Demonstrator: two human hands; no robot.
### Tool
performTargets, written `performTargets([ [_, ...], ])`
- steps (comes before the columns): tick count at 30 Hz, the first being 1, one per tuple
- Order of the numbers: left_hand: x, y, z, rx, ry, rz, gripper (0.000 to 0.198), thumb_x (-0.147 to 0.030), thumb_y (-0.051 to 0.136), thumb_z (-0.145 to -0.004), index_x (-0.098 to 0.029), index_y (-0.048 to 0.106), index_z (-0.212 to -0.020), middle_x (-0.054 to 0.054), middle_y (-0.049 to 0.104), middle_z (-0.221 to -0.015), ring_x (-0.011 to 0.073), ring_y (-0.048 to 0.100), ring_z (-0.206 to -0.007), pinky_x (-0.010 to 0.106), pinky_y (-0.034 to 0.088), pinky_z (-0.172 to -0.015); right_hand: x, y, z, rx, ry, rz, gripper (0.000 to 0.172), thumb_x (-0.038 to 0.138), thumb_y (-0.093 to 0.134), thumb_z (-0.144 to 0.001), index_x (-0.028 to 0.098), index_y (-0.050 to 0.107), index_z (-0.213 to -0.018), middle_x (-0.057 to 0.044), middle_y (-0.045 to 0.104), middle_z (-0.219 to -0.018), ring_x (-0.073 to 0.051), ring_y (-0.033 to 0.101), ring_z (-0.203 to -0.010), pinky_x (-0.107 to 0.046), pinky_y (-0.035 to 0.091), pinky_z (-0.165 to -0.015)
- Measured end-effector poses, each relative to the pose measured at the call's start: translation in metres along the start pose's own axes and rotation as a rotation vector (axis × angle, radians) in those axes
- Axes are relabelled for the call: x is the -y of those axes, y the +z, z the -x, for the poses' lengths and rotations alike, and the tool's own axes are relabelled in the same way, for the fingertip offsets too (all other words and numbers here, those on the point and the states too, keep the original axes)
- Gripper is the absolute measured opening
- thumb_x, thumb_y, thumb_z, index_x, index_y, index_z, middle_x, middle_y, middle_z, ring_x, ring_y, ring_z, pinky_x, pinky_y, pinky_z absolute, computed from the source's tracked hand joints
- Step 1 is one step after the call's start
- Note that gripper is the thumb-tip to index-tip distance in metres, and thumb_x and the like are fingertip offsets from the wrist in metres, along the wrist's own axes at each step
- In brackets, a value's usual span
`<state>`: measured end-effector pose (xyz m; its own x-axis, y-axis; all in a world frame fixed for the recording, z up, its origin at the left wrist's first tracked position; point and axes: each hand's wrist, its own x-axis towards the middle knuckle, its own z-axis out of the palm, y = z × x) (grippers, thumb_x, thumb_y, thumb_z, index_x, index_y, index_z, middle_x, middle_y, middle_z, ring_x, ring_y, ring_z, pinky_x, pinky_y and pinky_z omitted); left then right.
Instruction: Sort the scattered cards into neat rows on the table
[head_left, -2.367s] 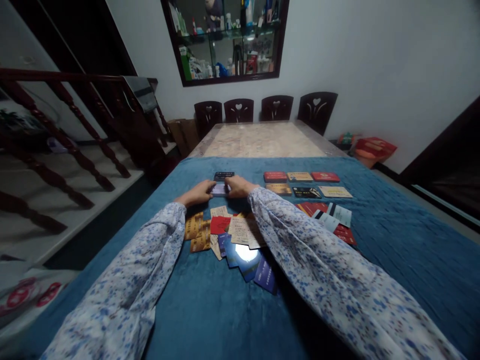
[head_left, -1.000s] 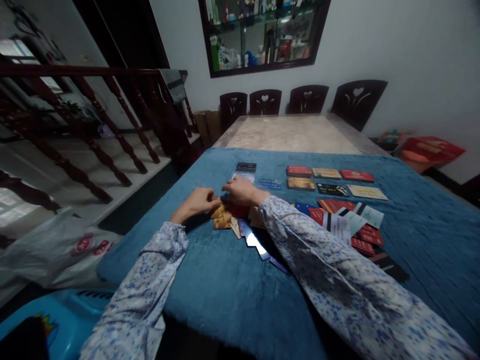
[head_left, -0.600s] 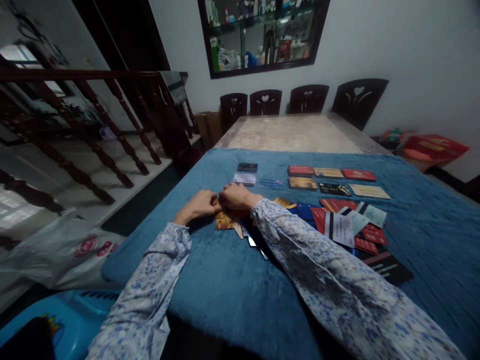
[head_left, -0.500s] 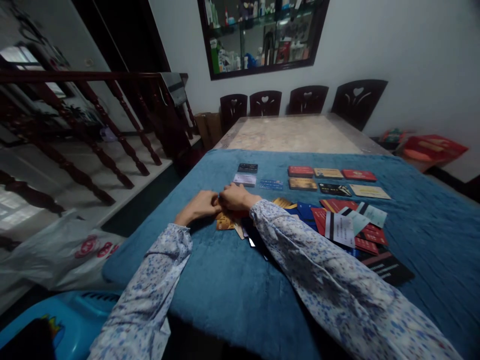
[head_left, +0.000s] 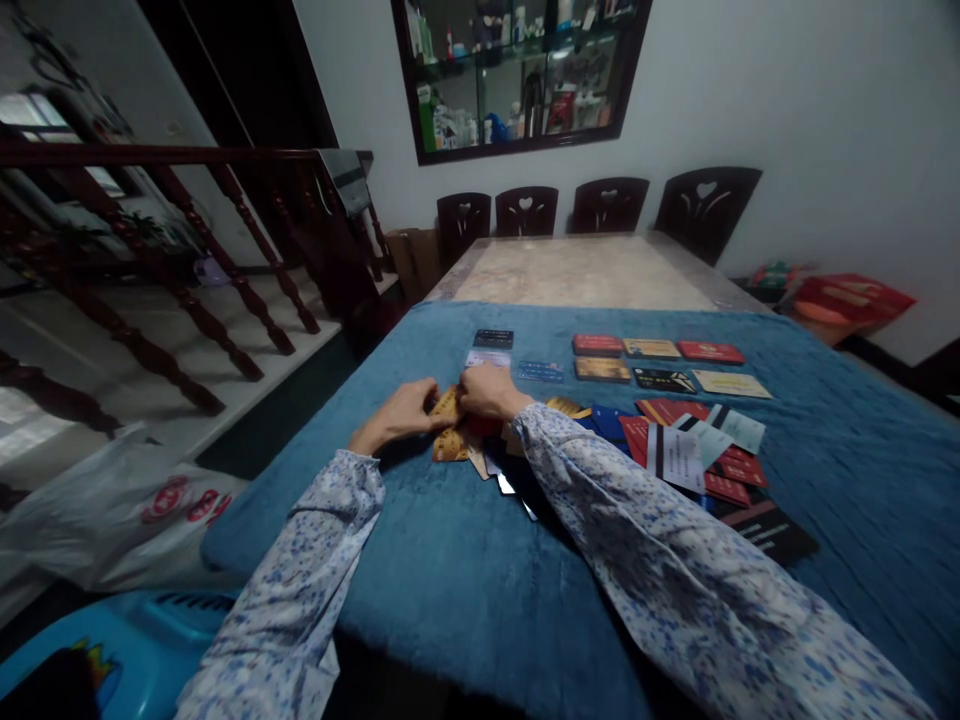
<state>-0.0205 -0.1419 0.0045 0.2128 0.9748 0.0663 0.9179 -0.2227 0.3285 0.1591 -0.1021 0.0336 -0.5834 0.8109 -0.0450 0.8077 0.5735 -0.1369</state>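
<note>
Table (head_left: 570, 265): stretches far beyond the fingertips, smooth and beige, mottled like stone, straight along both sides.
Blue cloth (head_left: 442, 580): lies beneath both hands, plush and softly rumpled; offers level room left of the fingers as far as the draped side edge, and nearer than them to a rounded front edge.
Floral sleeves (head_left: 300, 580): come in from behind the fingers, thin, loose, wrinkled, gathered at the cuffs.
Loose cards (head_left: 679, 455): sprawl well right of the fingers, flat and overlapping, rounded at the corners, mostly red, blue and silver.
Card stacks (head_left: 602, 369): stand beyond and right of the fingers in two rows, squared, with narrow cloth gaps between.
Left hand (head_left: 397, 412): pinches a gold card by the left end, between thumb and bent fingers.
Right hand (head_left: 491, 392): curls down at the same card's right end; hides its fingertips, so impossible to say whether pinching or merely touching.
Gold card (head_left: 447, 408): spans both hands' fingers, stiff, thin, tilted above another gold card (head_left: 450, 446).
</note>
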Motion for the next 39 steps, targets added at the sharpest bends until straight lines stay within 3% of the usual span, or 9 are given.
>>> performTargets([
  [5, -0.003, 0.001, 0.002, 0.018, 0.050, -0.026, 0.048, -0.052, 0.073, -0.072, -0.016, 0.067, -0.102, 0.007, 0.070, -0.094, 0.0228, 0.063, -0.081, 0.031, 0.045, -0.070, -0.010, 0.004, 0.005, -0.058, 0.100, -0.032, 0.037, 0.029, 0.055, -0.091, 0.015, 0.075, -0.118, -0.022, 0.073, -0.121, -0.036, 0.064, -0.121, -0.044, 0.049, -0.096],
  [12, -0.004, 0.003, 0.001, 0.003, 0.114, -0.103, 0.040, -0.052, 0.064, -0.078, -0.015, 0.070, -0.092, 0.006, 0.064, -0.090, 0.0224, 0.058, -0.083, 0.033, 0.045, -0.074, -0.015, 0.010, 0.015, -0.085, 0.156, -0.058, 0.034, 0.035, 0.050, -0.096, 0.018, 0.075, -0.111, -0.018, 0.074, -0.120, -0.030, 0.068, -0.115, -0.040, 0.048, -0.097],
  [16, -0.007, 0.002, 0.002, 0.003, 0.142, -0.098, 0.039, -0.052, 0.060, -0.081, -0.016, 0.070, -0.089, 0.006, 0.059, -0.088, 0.0207, 0.055, -0.079, 0.033, 0.044, -0.073, -0.022, 0.014, 0.017, -0.097, 0.158, -0.088, 0.036, 0.036, 0.050, -0.097, 0.019, 0.070, -0.121, -0.015, 0.071, -0.123, -0.029, 0.065, -0.117, -0.039, 0.049, -0.096],
  [23, -0.002, 0.005, 0.003, -0.008, 0.182, -0.044, 0.030, -0.045, 0.062, -0.082, -0.017, 0.070, -0.090, 0.005, 0.057, -0.090, 0.0213, 0.056, -0.084, 0.034, 0.046, -0.078, -0.041, 0.027, 0.016, -0.093, -0.189, -0.067, 0.048, 0.030, 0.074, -0.082, 0.019, 0.064, -0.128, -0.014, 0.059, -0.135, -0.031, 0.052, -0.126, -0.039, 0.049, -0.096],
  [27, -0.002, 0.004, 0.003, -0.005, 0.199, -0.034, 0.028, -0.041, 0.061, -0.081, -0.017, 0.070, -0.093, 0.006, 0.059, -0.093, 0.0223, 0.058, -0.088, 0.035, 0.048, -0.082, -0.042, 0.027, 0.015, -0.114, -0.207, -0.052, 0.047, 0.028, 0.074, -0.083, 0.018, 0.063, -0.127, -0.014, 0.056, -0.137, -0.032, 0.050, -0.124, -0.040, 0.050, -0.092],
  [33, -0.003, 0.001, 0.003, 0.024, 0.217, -0.025, 0.033, -0.039, 0.060, -0.082, -0.016, 0.070, -0.104, 0.009, 0.062, -0.101, 0.0237, 0.061, -0.094, 0.037, 0.050, -0.087, -0.043, 0.025, 0.010, -0.098, -0.290, -0.033, 0.034, 0.022, 0.071, -0.083, 0.011, 0.067, -0.115, -0.016, 0.062, -0.121, -0.028, 0.057, -0.112, -0.035, 0.049, -0.091],
  [39, 0.002, 0.001, 0.002, 0.010, 0.212, 0.000, 0.043, -0.042, 0.063, -0.082, -0.017, 0.068, -0.116, 0.010, 0.065, -0.114, 0.0267, 0.061, -0.108, 0.039, 0.048, -0.100, -0.046, 0.027, 0.010, -0.135, -0.303, -0.025, 0.032, 0.018, 0.070, -0.082, 0.008, 0.068, -0.112, -0.017, 0.062, -0.119, -0.026, 0.058, -0.110, -0.032, 0.049, -0.088],
])
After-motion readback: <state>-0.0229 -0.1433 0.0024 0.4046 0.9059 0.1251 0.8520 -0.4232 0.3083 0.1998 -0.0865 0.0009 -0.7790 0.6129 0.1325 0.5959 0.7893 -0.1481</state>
